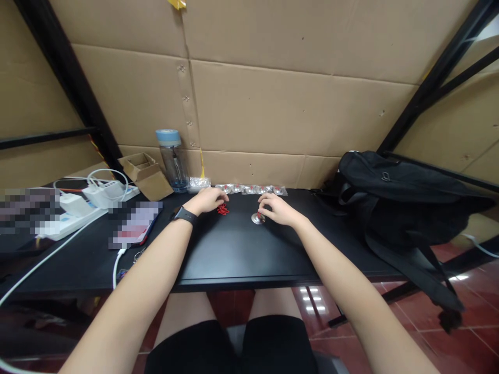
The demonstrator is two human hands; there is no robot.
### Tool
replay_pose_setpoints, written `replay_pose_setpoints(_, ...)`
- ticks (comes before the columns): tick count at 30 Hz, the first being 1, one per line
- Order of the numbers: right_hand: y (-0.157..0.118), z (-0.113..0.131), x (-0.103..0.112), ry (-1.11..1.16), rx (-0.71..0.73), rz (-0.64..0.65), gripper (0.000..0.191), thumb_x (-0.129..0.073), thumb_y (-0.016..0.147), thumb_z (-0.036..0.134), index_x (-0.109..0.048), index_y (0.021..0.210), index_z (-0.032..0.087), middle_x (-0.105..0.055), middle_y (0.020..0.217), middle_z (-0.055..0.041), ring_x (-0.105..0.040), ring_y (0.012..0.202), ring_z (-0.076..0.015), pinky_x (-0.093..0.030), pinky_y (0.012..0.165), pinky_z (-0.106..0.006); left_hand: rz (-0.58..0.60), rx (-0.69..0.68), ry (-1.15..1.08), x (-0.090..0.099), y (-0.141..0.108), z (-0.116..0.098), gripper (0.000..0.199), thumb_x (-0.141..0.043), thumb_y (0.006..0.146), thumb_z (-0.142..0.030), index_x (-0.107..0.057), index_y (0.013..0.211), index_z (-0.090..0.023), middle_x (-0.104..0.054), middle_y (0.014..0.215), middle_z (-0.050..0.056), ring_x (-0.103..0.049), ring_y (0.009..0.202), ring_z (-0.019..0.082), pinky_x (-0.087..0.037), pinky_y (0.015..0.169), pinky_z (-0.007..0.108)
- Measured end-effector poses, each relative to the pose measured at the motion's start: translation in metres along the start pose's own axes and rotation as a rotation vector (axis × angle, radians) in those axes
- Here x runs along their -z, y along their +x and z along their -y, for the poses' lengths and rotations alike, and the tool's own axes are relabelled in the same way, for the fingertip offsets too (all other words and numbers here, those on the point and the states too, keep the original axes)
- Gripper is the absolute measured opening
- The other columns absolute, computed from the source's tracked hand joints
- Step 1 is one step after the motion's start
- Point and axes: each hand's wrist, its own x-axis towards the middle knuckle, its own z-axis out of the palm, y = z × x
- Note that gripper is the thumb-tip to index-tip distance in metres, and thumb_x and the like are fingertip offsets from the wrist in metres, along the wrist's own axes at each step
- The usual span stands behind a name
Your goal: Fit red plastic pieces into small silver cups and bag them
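On the black table, my right hand (277, 209) pinches the red top of a small round silver disc (257, 218), which rests on or just over the surface. My left hand (209, 200), with a black watch on its wrist, is bent over a small bundle of red cord (223, 209). Its fingers curl down at the cord, and whether they grip it is hidden. Behind both hands, along the cardboard wall, lies a row of several clear packets (251, 190) with silver and red pieces inside.
A blue-lidded bottle (174, 163) and an open cardboard box (153, 179) stand at the back left. Nearer are a phone (136, 223) on a cable and a white power strip (74, 221). A black backpack (405, 202) fills the right side.
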Motion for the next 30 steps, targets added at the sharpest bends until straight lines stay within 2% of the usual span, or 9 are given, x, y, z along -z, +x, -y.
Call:
replay_pose_setpoints(3,-0.003,-0.013,0.001,-0.065,-0.115,-0.035,0.014,-0.061,0.096,0.029,-0.069,0.103,0.020,-0.066,0.116,-0.0105,-0.062,0.113,-0.0251,-0.047,0.103,-0.043,0.023,0.002,-0.024,-0.001,-0.002,0.012,0.025,-0.062,0.083,-0.022,-0.079,0.101,-0.028,-0.079,0.105,0.001,-0.072,0.098,0.022,-0.049,0.092,0.031)
replay_pose_setpoints(7,-0.011,-0.039,0.005,-0.219,-0.362,-0.010,0.038,-0.064,0.091,0.024,-0.063,0.129,0.024,-0.056,0.144,-0.0135,-0.052,0.134,-0.0328,-0.044,0.108,-0.051,0.007,-0.033,0.002,-0.004,0.000,0.009,0.022,-0.061,0.084,-0.024,-0.081,0.094,-0.029,-0.079,0.105,0.002,-0.070,0.098,0.023,-0.047,0.092,0.032)
replay_pose_setpoints(9,-0.014,-0.051,0.007,-0.241,-0.450,0.029,0.043,-0.065,0.091,0.029,-0.062,0.134,0.026,-0.055,0.149,-0.0125,-0.052,0.136,-0.0336,-0.044,0.108,-0.052,-0.019,-0.010,0.037,-0.004,0.001,0.005,0.021,-0.061,0.086,-0.029,-0.081,0.093,-0.029,-0.079,0.104,0.003,-0.070,0.099,0.025,-0.044,0.095,0.035)
replay_pose_setpoints(13,-0.016,-0.066,0.008,-0.199,-0.522,0.062,0.041,-0.070,0.088,0.031,-0.067,0.129,0.026,-0.069,0.133,-0.0099,-0.065,0.123,-0.0275,-0.049,0.105,-0.041,0.002,0.047,0.099,-0.006,0.000,-0.008,0.018,-0.067,0.084,-0.036,-0.079,0.096,-0.029,-0.080,0.094,0.003,-0.070,0.098,0.027,-0.037,0.098,0.041)
replay_pose_setpoints(16,-0.016,-0.069,0.007,-0.182,-0.543,0.050,0.036,-0.073,0.085,0.027,-0.071,0.121,0.026,-0.074,0.123,-0.0090,-0.069,0.114,-0.0251,-0.051,0.100,-0.035,0.033,0.080,0.076,-0.009,0.000,-0.017,0.018,-0.068,0.082,-0.033,-0.077,0.098,-0.029,-0.081,0.095,0.002,-0.070,0.099,0.026,-0.033,0.098,0.042)
replay_pose_setpoints(20,-0.017,-0.068,0.006,-0.167,-0.536,0.008,0.032,-0.074,0.084,0.025,-0.073,0.116,0.024,-0.076,0.117,-0.0085,-0.072,0.108,-0.0230,-0.053,0.096,-0.032,0.049,0.090,0.011,-0.016,0.003,-0.023,0.025,-0.068,0.081,-0.028,-0.075,0.105,-0.031,-0.080,0.098,0.000,-0.069,0.099,0.023,-0.032,0.098,0.042)
replay_pose_setpoints(25,-0.019,-0.074,0.005,-0.147,-0.554,-0.039,0.032,-0.078,0.080,0.026,-0.074,0.111,0.020,-0.078,0.102,-0.0099,-0.074,0.096,-0.0234,-0.055,0.087,-0.031,-0.088,0.133,0.154,-0.024,0.002,-0.026,0.008,-0.072,0.080,-0.030,-0.076,0.084,-0.026,-0.074,0.110,0.009,-0.058,0.114,0.034,-0.032,0.100,0.051)
replay_pose_setpoints(27,-0.019,-0.077,0.005,-0.148,-0.566,-0.059,0.031,-0.080,0.077,0.026,-0.074,0.108,0.020,-0.078,0.098,-0.0091,-0.075,0.092,-0.0232,-0.055,0.085,-0.031,-0.117,0.159,0.189,-0.026,0.001,-0.028,0.008,-0.071,0.081,-0.028,-0.075,0.076,-0.023,-0.071,0.113,0.011,-0.055,0.116,0.036,-0.032,0.100,0.053)
replay_pose_setpoints(30,-0.020,-0.079,0.005,-0.132,-0.546,-0.095,0.029,-0.082,0.076,0.025,-0.075,0.104,0.022,-0.078,0.096,-0.0073,-0.074,0.089,-0.0222,-0.055,0.086,-0.032,-0.120,0.147,0.177,-0.027,0.001,-0.032,0.013,-0.066,0.085,-0.024,-0.071,0.073,-0.022,-0.071,0.106,0.011,-0.055,0.114,0.035,-0.031,0.100,0.053)
